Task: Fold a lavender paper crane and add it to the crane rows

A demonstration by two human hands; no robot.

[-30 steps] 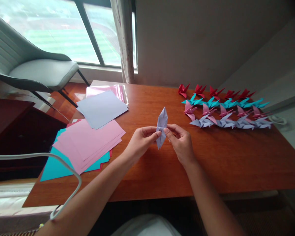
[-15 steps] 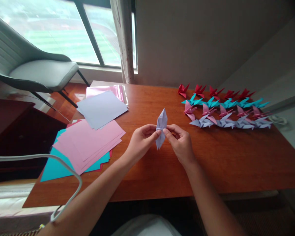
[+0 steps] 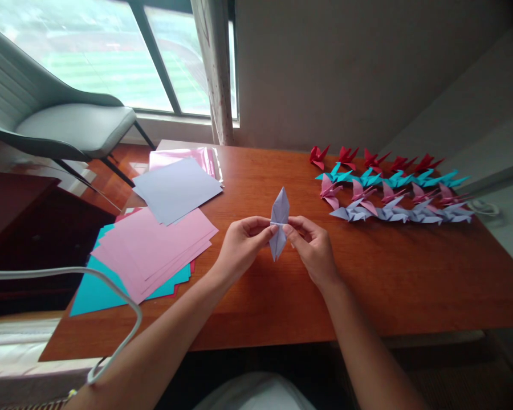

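One folded lavender paper, a narrow diamond standing upright, hangs just above the counter, near its middle. Two hands hold it: the left hand and the right hand, each grip pinched on the paper's waist from its own side, thumbs nearly meeting. To the right lie four rows of folded birds: five red cranes farthest, then teal cranes, pink cranes and lavender cranes, which overlap too much to count surely. To the left lie loose stacks: lavender sheets, pink sheets, and teal sheets mostly covered, with a red edge barely showing
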